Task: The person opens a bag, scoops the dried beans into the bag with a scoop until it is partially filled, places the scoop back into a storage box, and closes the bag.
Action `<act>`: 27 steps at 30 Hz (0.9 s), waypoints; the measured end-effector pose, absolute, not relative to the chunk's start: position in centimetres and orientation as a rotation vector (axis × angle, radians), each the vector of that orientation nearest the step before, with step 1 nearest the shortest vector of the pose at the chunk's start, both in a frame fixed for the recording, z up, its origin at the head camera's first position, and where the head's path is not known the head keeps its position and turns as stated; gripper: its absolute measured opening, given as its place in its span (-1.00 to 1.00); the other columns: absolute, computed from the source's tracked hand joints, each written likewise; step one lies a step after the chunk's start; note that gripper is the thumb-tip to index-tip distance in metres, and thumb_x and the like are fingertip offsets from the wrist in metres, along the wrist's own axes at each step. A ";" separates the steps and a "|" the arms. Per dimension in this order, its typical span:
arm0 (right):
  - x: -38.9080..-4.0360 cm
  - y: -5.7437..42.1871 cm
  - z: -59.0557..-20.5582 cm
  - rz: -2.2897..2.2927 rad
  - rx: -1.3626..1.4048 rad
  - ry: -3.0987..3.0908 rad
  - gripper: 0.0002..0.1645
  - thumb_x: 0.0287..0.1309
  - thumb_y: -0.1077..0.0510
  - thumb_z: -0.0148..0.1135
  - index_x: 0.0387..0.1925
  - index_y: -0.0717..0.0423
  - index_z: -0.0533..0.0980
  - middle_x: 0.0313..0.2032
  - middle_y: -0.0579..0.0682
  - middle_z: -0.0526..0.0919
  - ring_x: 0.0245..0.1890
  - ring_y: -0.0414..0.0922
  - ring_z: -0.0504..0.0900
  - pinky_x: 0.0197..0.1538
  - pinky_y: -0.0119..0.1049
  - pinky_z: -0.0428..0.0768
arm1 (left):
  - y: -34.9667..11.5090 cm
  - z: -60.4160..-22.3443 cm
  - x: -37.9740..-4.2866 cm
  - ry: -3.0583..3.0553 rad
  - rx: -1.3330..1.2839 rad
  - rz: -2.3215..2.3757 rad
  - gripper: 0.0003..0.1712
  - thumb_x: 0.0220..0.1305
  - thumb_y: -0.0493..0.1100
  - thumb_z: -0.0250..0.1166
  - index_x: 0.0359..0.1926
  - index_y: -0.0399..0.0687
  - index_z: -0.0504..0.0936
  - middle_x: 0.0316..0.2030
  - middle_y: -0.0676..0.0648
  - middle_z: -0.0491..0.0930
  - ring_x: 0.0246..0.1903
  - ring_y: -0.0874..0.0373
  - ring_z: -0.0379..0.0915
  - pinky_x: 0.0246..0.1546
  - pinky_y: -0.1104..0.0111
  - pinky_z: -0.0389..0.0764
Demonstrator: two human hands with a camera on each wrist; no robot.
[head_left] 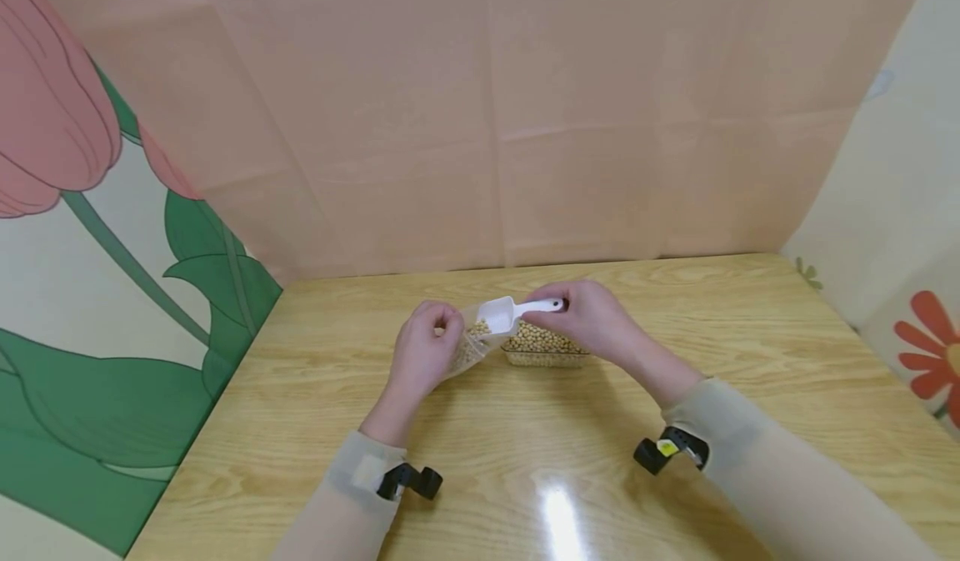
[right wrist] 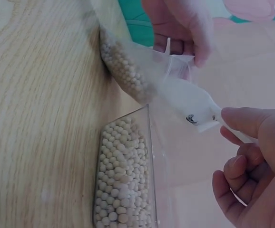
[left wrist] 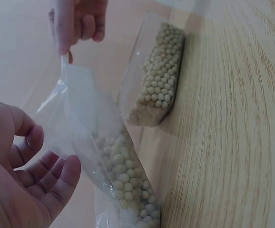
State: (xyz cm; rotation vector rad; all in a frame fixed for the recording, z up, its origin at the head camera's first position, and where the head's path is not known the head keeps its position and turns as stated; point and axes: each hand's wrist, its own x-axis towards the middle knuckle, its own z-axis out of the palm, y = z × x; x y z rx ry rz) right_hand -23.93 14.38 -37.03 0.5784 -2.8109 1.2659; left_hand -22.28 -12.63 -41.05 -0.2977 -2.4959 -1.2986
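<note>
My left hand (head_left: 426, 347) pinches the edge of a clear plastic bag (left wrist: 97, 156), its fingers curled at the open mouth. Round beige soybeans (left wrist: 121, 175) lie in the lower part of the bag. With thumb and fingers, my right hand (head_left: 588, 315) grips the handle of a white scoop (head_left: 498, 315). The scoop's pan reaches into the bag's mouth, tilted toward the left, with a few soybeans by its front edge. Just under the right hand stands a clear rectangular box (head_left: 543, 359) filled with more soybeans (right wrist: 121, 175).
The box and bag are on a wooden table (head_left: 517, 444). Behind its far edge hangs a pink cloth (head_left: 487, 127). Painted walls with flowers (head_left: 930, 348) stand at both sides. Each sleeve carries a black wrist camera (head_left: 411, 479).
</note>
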 end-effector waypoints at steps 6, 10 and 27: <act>-23.8 14.2 -36.8 1.182 0.604 -2.782 -0.68 0.36 -0.04 0.57 0.03 0.00 0.84 -0.21 -0.08 0.85 -0.40 -0.15 0.64 -0.31 -0.19 0.61 | -12.7 -41.1 -22.3 -2.499 -0.300 -1.304 -0.78 0.46 -0.22 0.24 -0.40 -0.08 0.67 -0.05 -0.12 0.72 0.01 -0.06 0.66 0.14 0.00 0.64; -23.6 14.2 -36.6 1.171 0.595 -2.785 -0.68 0.35 -0.04 0.57 0.04 -0.01 0.84 -0.20 -0.08 0.85 -0.41 -0.16 0.64 -0.31 -0.21 0.60 | -12.7 -41.1 -22.3 -2.496 -0.297 -1.305 -0.78 0.45 -0.22 0.25 -0.39 -0.09 0.68 -0.06 -0.13 0.72 0.01 -0.07 0.66 0.13 -0.02 0.64; -23.0 16.5 -36.4 1.325 0.507 -2.812 -0.57 0.39 -0.09 0.53 0.15 0.04 0.79 -0.26 0.03 0.77 -0.41 -0.09 0.54 -0.43 -0.29 0.49 | -12.8 -41.1 -22.3 -2.519 -0.275 -1.333 -0.79 0.48 -0.20 0.24 -0.37 -0.08 0.68 -0.04 -0.12 0.71 0.03 -0.07 0.64 0.17 0.00 0.63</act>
